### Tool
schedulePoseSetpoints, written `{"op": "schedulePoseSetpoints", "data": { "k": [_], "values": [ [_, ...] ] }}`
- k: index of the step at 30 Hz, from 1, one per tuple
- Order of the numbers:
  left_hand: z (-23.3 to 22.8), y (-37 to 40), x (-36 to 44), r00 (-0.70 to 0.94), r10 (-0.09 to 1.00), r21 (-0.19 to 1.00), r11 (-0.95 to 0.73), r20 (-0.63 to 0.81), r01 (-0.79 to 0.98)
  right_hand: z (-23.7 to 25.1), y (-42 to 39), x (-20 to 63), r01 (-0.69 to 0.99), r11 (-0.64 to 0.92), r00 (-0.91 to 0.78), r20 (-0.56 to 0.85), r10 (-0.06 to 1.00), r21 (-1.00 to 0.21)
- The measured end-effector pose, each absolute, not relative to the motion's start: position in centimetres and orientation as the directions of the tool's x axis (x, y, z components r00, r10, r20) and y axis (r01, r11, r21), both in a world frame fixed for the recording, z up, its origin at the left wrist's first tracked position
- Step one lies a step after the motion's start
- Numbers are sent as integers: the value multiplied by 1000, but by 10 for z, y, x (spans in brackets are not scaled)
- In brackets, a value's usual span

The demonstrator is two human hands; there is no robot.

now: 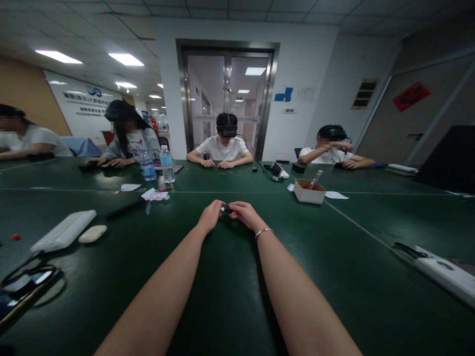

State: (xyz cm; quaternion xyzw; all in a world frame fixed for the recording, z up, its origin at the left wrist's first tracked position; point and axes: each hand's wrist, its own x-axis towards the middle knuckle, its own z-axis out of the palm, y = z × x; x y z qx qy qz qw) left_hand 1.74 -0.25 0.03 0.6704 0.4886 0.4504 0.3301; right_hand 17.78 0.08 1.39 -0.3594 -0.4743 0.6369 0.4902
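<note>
Gadget, small and black with a silvery end, sits between both hands over the green table, at the hub of the clock, with twelve straight ahead; whether it touches the table I cannot tell; the left hand comes in from seven o'clock, its thumb and fingertips clamped on the silvery end; the right hand comes in from five, its fingertips pinching the black end, a bangle round the wrist; the two hands are just beside each other, and both forearms are bare.

At two o'clock stands a box with a clear and red tool leaning up out of it; paper lies just beside it; at ten lie scraps, near a black rod; beyond them, two bottles stand upright side by side, capped, with blue labels; toward nine lie a white pouch and, just beside it, a cream case; at eight is a phone with a black loop by it, cable or glasses frame, I cannot tell which; at four lies a white strip.

Across the table at twelve sits a person in a headset and white shirt, forearms on the table, with glass doors behind; another person sits at one, arm raised.
</note>
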Motion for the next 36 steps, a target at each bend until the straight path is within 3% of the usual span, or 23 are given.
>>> {"op": "schedulePoseSetpoints", "data": {
  "k": [36],
  "values": [
    [-7,4,18,142,949,881,-315,282,353,10,4,178,-297,-61,-257,19,966,-953]
  ]
}}
